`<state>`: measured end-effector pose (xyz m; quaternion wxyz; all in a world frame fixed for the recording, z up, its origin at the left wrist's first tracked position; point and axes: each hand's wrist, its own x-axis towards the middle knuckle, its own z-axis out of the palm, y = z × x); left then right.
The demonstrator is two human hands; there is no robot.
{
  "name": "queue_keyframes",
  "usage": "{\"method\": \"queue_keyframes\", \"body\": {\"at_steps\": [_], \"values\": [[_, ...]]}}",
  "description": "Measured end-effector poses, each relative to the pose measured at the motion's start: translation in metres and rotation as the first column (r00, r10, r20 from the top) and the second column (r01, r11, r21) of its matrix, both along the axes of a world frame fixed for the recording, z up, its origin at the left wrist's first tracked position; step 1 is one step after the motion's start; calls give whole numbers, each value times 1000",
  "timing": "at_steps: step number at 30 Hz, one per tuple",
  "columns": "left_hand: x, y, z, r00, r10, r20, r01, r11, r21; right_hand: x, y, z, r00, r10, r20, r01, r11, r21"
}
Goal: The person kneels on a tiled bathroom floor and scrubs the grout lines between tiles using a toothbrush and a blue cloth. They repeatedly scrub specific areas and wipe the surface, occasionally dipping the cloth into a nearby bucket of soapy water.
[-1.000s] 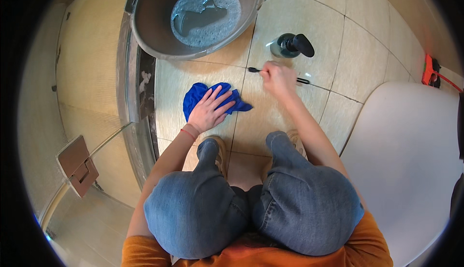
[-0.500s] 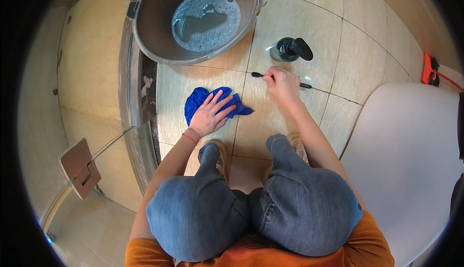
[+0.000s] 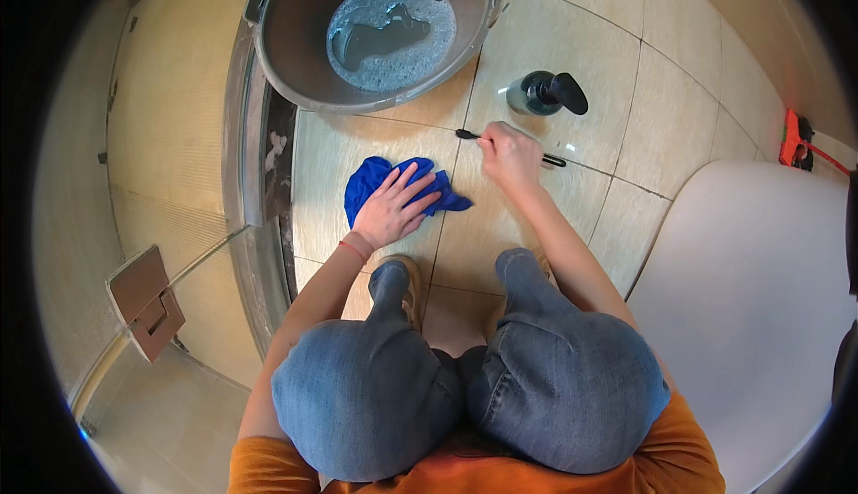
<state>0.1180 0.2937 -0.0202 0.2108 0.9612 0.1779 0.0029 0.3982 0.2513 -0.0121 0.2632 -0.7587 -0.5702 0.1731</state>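
My left hand (image 3: 391,212) lies flat with its fingers spread on a crumpled blue cloth (image 3: 362,188) on the tiled floor. To the right of it, my right hand (image 3: 513,161) is closed around a slim black toothbrush (image 3: 552,160). The toothbrush's head points left, close to a grout line, and the handle's end sticks out past the fist on the right. Beyond that hand stands a dark bottle (image 3: 527,93) with a black pump top. A large grey-brown bucket (image 3: 295,56) with foamy water (image 3: 384,36) is at the far left.
Along the left runs a glass door track (image 3: 234,136) with a square metal hinge (image 3: 147,302). A pale, smooth, rounded surface (image 3: 742,288) fills the right side. A red broom head or brush (image 3: 791,139) lies by the far right wall. My knees (image 3: 563,387) are bent close below.
My right hand has shifted slightly left with the toothbrush along the grout line. My left hand and the cloth stay in place; the view has moved a little.
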Motion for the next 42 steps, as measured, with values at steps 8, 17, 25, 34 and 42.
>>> {"method": "queue_keyframes", "body": {"at_steps": [8, 17, 25, 34, 42], "values": [[-6, 1, -2, 1000, 8, 20, -7, 999, -31, 21, -22, 9, 996, -91, -25, 88, 991, -104], [-5, -6, -1, 1000, 29, -7, -29, 1000, -9, 98, -96, 14, 958, -278, 64, 285, 946, -154], [1, -5, -4, 999, 25, 34, -24, 999, -22, 86, -87, 13, 969, -247, 3, 246, 963, -112], [0, -5, -4, 996, 28, 79, -26, 999, -29, 125, -121, 6, 928, -373, 4, 366, 909, -202], [-1, -7, -3, 998, 39, 40, -39, 999, -11, 134, -125, 3, 908, -416, -46, 403, 898, -177]]}}
